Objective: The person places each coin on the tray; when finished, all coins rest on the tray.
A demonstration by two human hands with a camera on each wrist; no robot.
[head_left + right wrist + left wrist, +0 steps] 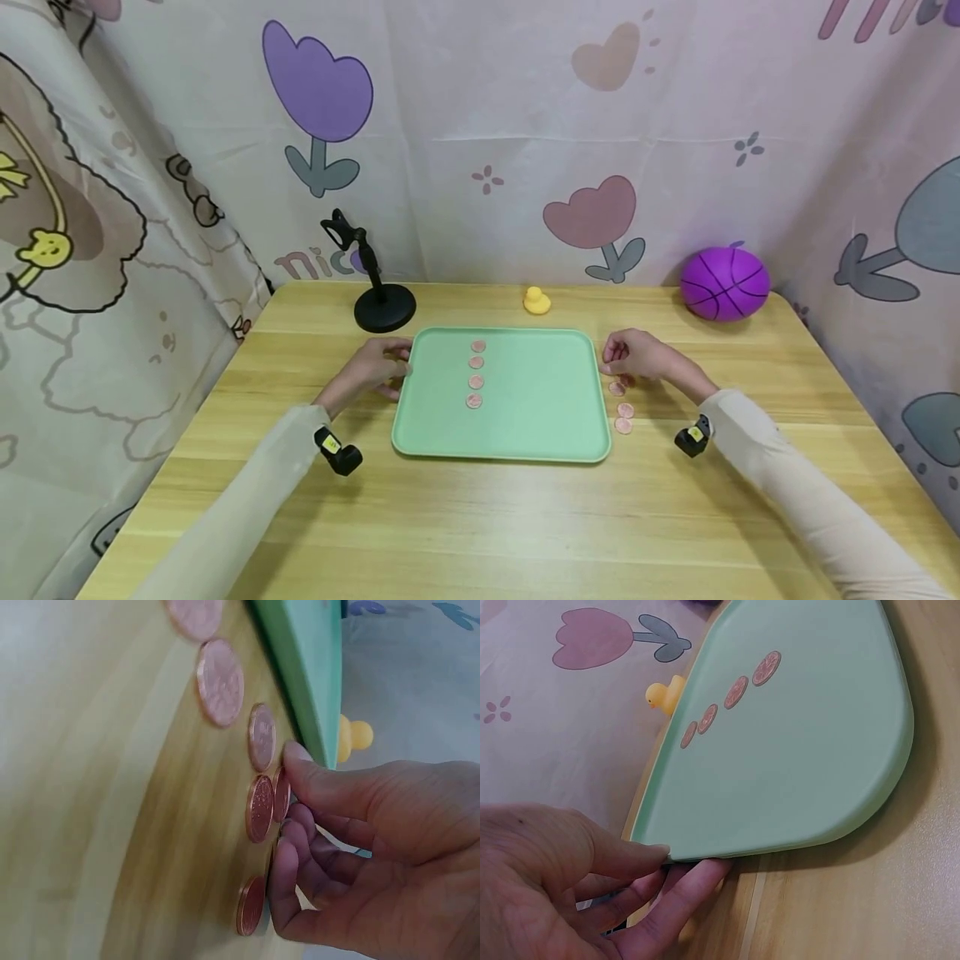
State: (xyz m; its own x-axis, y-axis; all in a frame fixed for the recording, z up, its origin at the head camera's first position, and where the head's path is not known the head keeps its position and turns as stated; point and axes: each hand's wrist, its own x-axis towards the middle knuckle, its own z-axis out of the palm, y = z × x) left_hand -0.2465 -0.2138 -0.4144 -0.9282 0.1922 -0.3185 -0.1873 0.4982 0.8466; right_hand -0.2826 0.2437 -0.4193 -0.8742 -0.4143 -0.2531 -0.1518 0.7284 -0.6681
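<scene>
A pale green tray (540, 400) lies on the table, bearing a column of copper coins (476, 382) left of its middle. At the tray's left edge, my left hand (381, 364) pinches the rim, thumb on top and fingers below, as the left wrist view shows. My right hand (633, 354) is low beside the tray's right edge. Its thumb and curled fingertips close about a copper coin (281, 793) near the tray wall. Several more coins lie around it, including one coin (259, 808) touching close by and another (251, 906) by the index finger.
A yellow rubber duck (536, 301) sits behind the tray. Back left stands a black stand with a clip (384, 307); a purple ball (724, 284) rests at the back right. Loose coins (625, 410) lie right of the tray. A printed curtain (465, 225) hangs behind the table.
</scene>
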